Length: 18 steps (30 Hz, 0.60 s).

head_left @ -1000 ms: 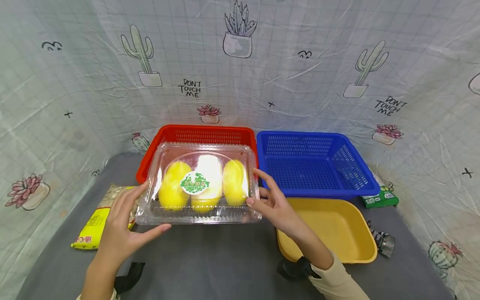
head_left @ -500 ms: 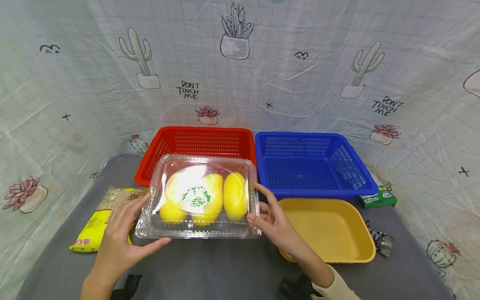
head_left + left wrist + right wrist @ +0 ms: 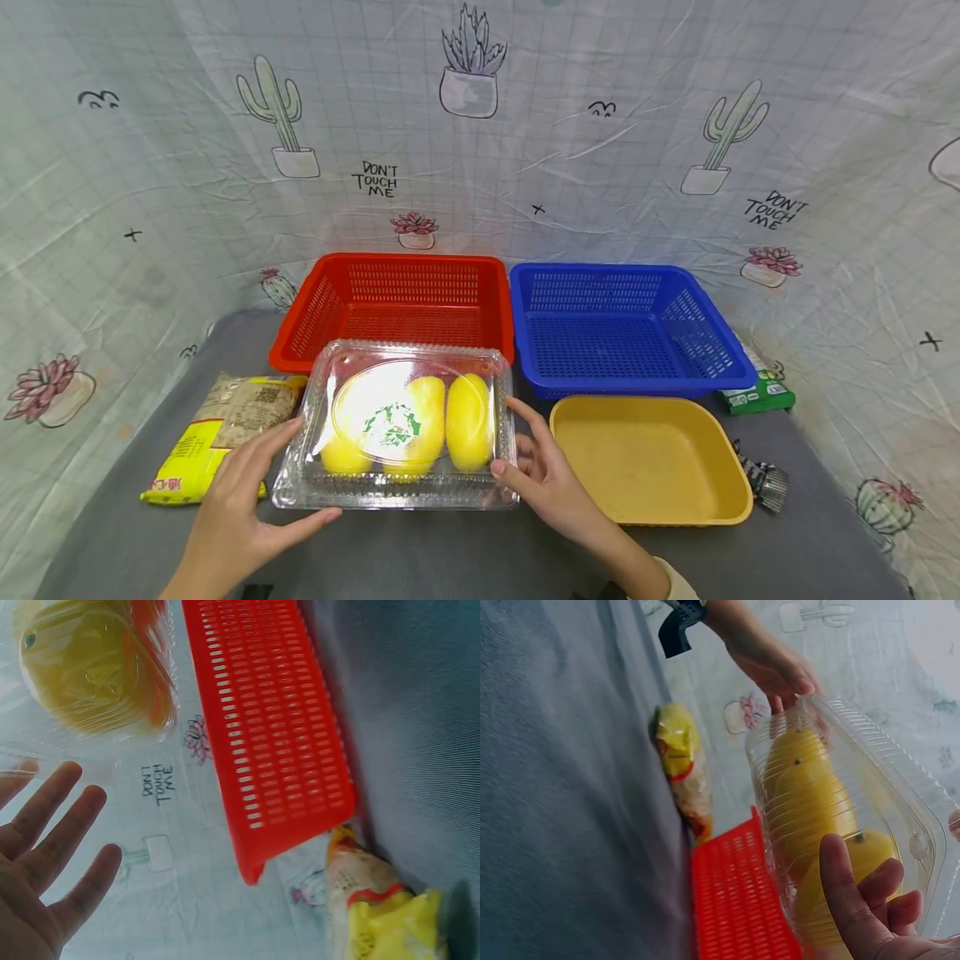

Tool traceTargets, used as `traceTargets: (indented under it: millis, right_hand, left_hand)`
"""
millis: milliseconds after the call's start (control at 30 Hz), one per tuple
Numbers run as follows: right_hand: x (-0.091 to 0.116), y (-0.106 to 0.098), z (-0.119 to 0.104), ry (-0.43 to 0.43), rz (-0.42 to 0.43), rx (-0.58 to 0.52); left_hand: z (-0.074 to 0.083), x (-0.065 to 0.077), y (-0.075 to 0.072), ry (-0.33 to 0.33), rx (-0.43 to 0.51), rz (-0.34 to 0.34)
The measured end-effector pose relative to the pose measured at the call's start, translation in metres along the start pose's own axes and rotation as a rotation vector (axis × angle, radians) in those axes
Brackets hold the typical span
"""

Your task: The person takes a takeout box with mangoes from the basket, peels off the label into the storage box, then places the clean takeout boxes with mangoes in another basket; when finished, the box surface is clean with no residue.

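Observation:
Both hands hold a clear plastic clamshell box up in front of the red basket. Inside lie several yellow oval fruits that look like mangoes; the lid bears a green-and-white label, partly lost in glare. My left hand grips the left side, thumb at the front corner; its other fingers are spread in the left wrist view. At the right side, my right hand has its thumb near the front edge and some fingers curled. The right wrist view shows the box above the table, over the basket's level.
A blue basket stands right of the red one, with a yellow tray before it. A yellow-and-beige food bag lies at left. At right are a green packet and a small dark-and-silver item. A printed cloth hangs behind.
Both hands have brought the box down and toward me, uncovering more of the red basket's inside. The baskets, tray and bag stay in place.

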State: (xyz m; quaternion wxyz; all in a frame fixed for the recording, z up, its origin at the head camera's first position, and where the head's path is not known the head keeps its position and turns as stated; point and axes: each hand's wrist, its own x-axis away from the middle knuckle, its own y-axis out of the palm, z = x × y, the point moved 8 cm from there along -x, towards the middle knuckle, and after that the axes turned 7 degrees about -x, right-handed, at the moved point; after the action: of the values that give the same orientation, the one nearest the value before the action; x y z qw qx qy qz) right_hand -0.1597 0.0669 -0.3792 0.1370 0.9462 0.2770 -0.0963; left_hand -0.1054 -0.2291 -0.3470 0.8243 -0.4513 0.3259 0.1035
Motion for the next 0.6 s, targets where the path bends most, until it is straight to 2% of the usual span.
traceTargets:
  millis: [200,500,600]
  right_hand:
    - [0.007,0.001,0.014,0.020,0.010,-0.029]
    - [0.015,-0.003,0.033,0.082,0.041,-0.020]
    - [0.016,-0.005,0.037,0.101,0.045,0.000]
  left_hand:
    - [-0.005,0.009,0.005,-0.007,0.027,-0.024]
    - [-0.008,0.017,0.015,0.018,-0.012,-0.040]
    - [-0.012,0.020,0.020,0.003,-0.017,-0.074]
